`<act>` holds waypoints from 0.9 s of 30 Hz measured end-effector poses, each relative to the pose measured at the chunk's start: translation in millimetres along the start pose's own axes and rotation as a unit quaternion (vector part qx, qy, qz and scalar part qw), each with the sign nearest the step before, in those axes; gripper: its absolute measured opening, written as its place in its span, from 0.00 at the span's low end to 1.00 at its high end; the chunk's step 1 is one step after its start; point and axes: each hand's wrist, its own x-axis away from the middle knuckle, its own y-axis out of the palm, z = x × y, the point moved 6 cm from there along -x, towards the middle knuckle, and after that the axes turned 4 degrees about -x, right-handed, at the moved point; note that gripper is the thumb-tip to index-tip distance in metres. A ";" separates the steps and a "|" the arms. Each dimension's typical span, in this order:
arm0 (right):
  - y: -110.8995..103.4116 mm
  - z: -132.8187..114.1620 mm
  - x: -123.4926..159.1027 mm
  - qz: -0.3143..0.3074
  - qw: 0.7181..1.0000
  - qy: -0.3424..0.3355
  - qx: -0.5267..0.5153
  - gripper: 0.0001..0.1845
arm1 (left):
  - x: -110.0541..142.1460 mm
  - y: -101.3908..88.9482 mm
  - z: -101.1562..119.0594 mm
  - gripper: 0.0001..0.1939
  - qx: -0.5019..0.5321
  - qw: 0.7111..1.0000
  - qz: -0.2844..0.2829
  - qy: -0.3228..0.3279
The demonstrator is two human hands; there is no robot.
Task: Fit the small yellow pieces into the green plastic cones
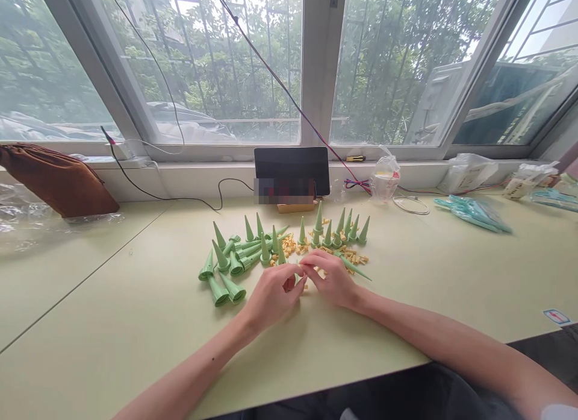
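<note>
My left hand [277, 287] and my right hand [329, 275] meet fingertip to fingertip low over the table. Both are closed in a pinch, and whatever sits between the fingertips is too small and hidden to name. Just beyond them lie small yellow pieces [354, 255] in loose heaps. Around the heaps are several green plastic cone-shaped spikes [232, 287], some upright and some lying on their sides to the left. One green spike [356, 269] lies tilted beside my right hand, pointing right. Part of a green piece shows behind my left fingers.
A dark screen [291, 167] leans at the back with a cable running left. At the far left stands a brown bag [63, 179]. Behind to the right are a clear plastic bag [385, 176], a coiled white cable [410, 205] and teal packaged items [472, 214].
</note>
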 end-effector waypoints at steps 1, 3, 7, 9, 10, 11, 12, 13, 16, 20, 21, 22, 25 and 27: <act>0.2 0.0 -0.1 -0.002 1.000 0.003 0.001 0.08 | 0.1 0.3 0.3 0.07 -0.001 1.000 -0.003 0.000; 0.5 -0.2 -0.4 -0.006 1.000 0.008 0.001 0.08 | 0.0 0.8 0.8 0.06 -0.003 1.000 -0.009 -0.003; 1.0 -0.1 -1.0 -0.011 1.000 0.017 -0.002 0.08 | -1.1 0.5 2.1 0.07 -0.005 1.000 -0.014 -0.005; 1.2 0.6 -1.1 -0.011 1.000 0.019 -0.003 0.08 | -1.4 0.1 2.8 0.07 -0.004 1.000 -0.014 -0.003; 1.3 1.1 -1.1 -0.012 1.000 0.019 -0.005 0.08 | -1.4 0.0 3.1 0.07 -0.003 1.000 -0.015 -0.002; 1.5 1.6 -1.1 -0.013 1.000 0.019 -0.007 0.08 | -1.2 0.1 3.4 0.07 -0.003 1.000 -0.016 0.000; 1.9 2.3 -1.0 -0.015 1.000 0.020 -0.009 0.08 | -0.9 0.2 3.8 0.08 -0.002 1.000 -0.017 0.001; 2.3 2.8 -0.9 -0.018 1.000 0.021 -0.011 0.08 | -0.5 0.4 4.1 0.08 0.000 1.000 -0.017 0.003; 3.4 3.5 -0.9 -0.025 0.999 0.025 -0.010 0.08 | 1.0 1.4 5.1 0.09 -0.001 1.000 -0.020 0.007; 3.5 1.8 -1.5 -0.025 0.999 0.029 -0.008 0.08 | 1.9 2.3 7.2 0.09 -0.004 1.000 -0.026 0.018; 3.4 1.4 -1.6 -0.024 0.999 0.031 -0.008 0.08 | 1.8 2.3 7.6 0.09 -0.004 0.999 -0.027 0.020; 3.3 1.2 -1.7 -0.023 0.999 0.032 -0.007 0.08 | 1.7 2.2 7.8 0.09 -0.004 0.999 -0.026 0.022; 3.4 1.7 -1.1 -0.023 0.999 0.034 -0.007 0.08 | 1.0 2.2 6.9 0.09 -0.007 0.999 -0.027 0.017; 3.7 3.0 -0.3 -0.023 0.999 0.034 -0.009 0.08 | 0.7 2.9 5.7 0.09 -0.006 0.999 -0.031 0.013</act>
